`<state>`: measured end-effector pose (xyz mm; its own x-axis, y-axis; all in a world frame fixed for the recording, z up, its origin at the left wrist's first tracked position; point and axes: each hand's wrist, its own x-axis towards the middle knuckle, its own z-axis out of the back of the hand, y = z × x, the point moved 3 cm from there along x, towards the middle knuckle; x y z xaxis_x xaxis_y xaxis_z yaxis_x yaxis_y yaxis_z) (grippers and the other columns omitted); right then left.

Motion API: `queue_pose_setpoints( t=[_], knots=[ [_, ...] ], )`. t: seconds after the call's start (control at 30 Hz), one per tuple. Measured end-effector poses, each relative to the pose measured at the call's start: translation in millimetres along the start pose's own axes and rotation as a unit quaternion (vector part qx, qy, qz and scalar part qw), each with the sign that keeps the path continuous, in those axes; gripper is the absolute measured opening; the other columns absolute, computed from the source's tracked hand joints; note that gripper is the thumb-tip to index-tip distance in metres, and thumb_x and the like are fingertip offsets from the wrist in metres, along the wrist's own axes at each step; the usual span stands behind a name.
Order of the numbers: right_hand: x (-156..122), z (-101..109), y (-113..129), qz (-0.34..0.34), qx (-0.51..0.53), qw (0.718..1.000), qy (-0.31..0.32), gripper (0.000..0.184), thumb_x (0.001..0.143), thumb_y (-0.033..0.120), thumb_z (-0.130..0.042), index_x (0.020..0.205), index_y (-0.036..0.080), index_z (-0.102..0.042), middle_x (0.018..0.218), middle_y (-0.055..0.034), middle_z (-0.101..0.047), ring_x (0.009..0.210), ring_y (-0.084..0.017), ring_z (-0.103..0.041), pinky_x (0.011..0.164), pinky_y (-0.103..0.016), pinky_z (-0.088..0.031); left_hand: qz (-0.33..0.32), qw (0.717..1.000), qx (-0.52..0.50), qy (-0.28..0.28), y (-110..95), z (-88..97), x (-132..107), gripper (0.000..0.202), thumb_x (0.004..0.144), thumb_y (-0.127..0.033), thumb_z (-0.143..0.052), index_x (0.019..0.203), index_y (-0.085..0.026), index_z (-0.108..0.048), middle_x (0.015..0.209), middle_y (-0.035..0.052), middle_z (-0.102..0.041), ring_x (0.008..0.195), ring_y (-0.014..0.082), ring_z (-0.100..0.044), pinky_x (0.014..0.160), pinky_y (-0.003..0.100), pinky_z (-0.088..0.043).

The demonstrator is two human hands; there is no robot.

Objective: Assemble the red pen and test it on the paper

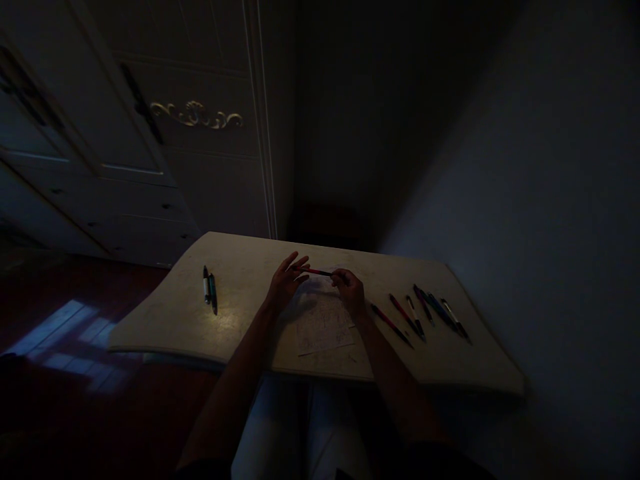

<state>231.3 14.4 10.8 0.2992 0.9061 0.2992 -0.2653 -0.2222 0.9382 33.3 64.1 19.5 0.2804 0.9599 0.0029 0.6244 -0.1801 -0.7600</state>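
Observation:
A slim red and black pen (319,271) is held level above the table, its right end pinched in the fingers of my right hand (351,291). My left hand (284,285) is at the pen's other end with its fingers spread apart. The pen's left tip lies among those fingers; whether they touch it I cannot make out. Below both hands a sheet of paper (323,327) with faint marks rests on the pale table (250,333).
On the table's right side lie several pens, among them a red and black pen (393,325) and a white and black pen (454,319). A pair of pens (213,293) lies at the left. A wall (560,233) borders the right side; a cabinet (215,187) stands behind. The room is dim.

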Motion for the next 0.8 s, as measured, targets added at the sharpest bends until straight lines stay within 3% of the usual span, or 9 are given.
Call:
queue_pose_setpoints(
  t=[0.07,0.13,0.27,0.33,0.43,0.53,0.6,0.7,0.8],
  knots=[
    [-0.2,0.0,1.4,0.004,-0.002,1.000,-0.008,0.030,0.080,0.049,-0.063,0.090,0.020,-0.065,0.079,-0.0033,-0.069,0.067,-0.018,-0.065,0.068,-0.030,-0.053,-0.013,0.999,0.017,-0.025,0.6,1.0,0.6,0.054,0.068,-0.031,-0.081,0.119,-0.023,-0.063,0.119,0.0102,-0.069,0.097,0.0203,-0.067,0.078,0.032,-0.052],
    [-0.2,1.4,3.1,0.004,-0.004,1.000,-0.016,0.030,0.080,0.049,-0.063,0.091,0.020,-0.065,0.080,-0.0035,-0.069,0.067,-0.018,-0.064,0.068,-0.030,-0.053,-0.031,0.995,0.060,-0.068,3.2,5.5,2.7,0.046,0.068,-0.042,-0.082,0.105,-0.018,-0.067,0.096,0.0075,-0.071,0.076,0.0153,-0.065,0.062,0.024,-0.048],
    [-0.2,4.6,5.8,0.001,-0.002,1.000,-0.028,0.030,0.079,0.048,-0.064,0.089,0.020,-0.066,0.077,-0.0033,-0.069,0.068,-0.018,-0.064,0.069,-0.031,-0.052,-0.071,0.982,0.145,-0.095,8.2,11.6,5.7,0.042,0.070,-0.053,-0.081,0.075,-0.014,-0.066,0.059,-0.0017,-0.055,0.046,0.0071,-0.046,0.044,0.021,-0.035],
    [-0.1,5.3,6.3,0.001,0.005,1.000,-0.031,0.029,0.077,0.047,-0.066,0.087,0.020,-0.067,0.075,-0.0031,-0.068,0.068,-0.018,-0.063,0.069,-0.031,-0.052,-0.075,0.982,0.148,-0.086,8.6,11.2,5.1,0.039,0.070,-0.049,-0.081,0.077,-0.013,-0.068,0.061,-0.0007,-0.057,0.049,0.0078,-0.049,0.047,0.021,-0.038],
    [0.4,5.8,6.2,0.001,0.012,0.999,-0.036,0.027,0.076,0.045,-0.067,0.084,0.020,-0.068,0.075,-0.0033,-0.069,0.068,-0.019,-0.063,0.068,-0.031,-0.052,-0.066,0.990,0.105,-0.070,7.6,8.3,3.7,0.037,0.065,-0.034,-0.085,0.092,-0.014,-0.072,0.082,0.0054,-0.068,0.069,0.0129,-0.061,0.060,0.024,-0.047],
    [1.5,6.9,5.8,0.006,0.010,0.999,-0.046,0.027,0.077,0.045,-0.067,0.084,0.020,-0.068,0.076,-0.0038,-0.070,0.070,-0.019,-0.064,0.069,-0.031,-0.052,-0.067,0.995,0.064,-0.047,7.3,5.8,4.5,0.057,0.055,-0.019,-0.086,0.109,-0.020,-0.069,0.109,0.0080,-0.069,0.087,0.0163,-0.065,0.070,0.026,-0.050],
    [2.3,7.6,5.1,0.007,0.001,0.999,-0.050,0.028,0.078,0.047,-0.065,0.085,0.020,-0.068,0.077,-0.0042,-0.070,0.070,-0.019,-0.064,0.069,-0.031,-0.052,-0.066,0.994,0.066,-0.055,9.0,7.5,6.3,0.062,0.055,-0.020,-0.085,0.115,-0.022,-0.066,0.115,0.0083,-0.067,0.089,0.0167,-0.065,0.069,0.025,-0.050],
    [3.1,8.0,3.6,0.004,-0.009,0.999,-0.052,0.031,0.079,0.050,-0.064,0.085,0.020,-0.068,0.076,-0.0044,-0.070,0.069,-0.019,-0.065,0.067,-0.031,-0.053,-0.064,0.987,0.115,-0.091,12.9,13.6,8.8,0.043,0.066,-0.037,-0.083,0.102,-0.017,-0.069,0.093,0.0064,-0.068,0.072,0.0135,-0.062,0.056,0.021,-0.045],
    [3.1,7.3,1.9,-0.001,-0.002,0.999,-0.048,0.031,0.077,0.050,-0.066,0.083,0.020,-0.068,0.072,-0.0040,-0.070,0.067,-0.019,-0.064,0.067,-0.031,-0.053,-0.077,0.978,0.181,-0.070,14.5,14.8,8.9,0.037,0.076,-0.051,-0.075,0.078,-0.014,-0.068,0.065,0.0014,-0.059,0.051,0.0086,-0.049,0.047,0.021,-0.038]
  ],
)
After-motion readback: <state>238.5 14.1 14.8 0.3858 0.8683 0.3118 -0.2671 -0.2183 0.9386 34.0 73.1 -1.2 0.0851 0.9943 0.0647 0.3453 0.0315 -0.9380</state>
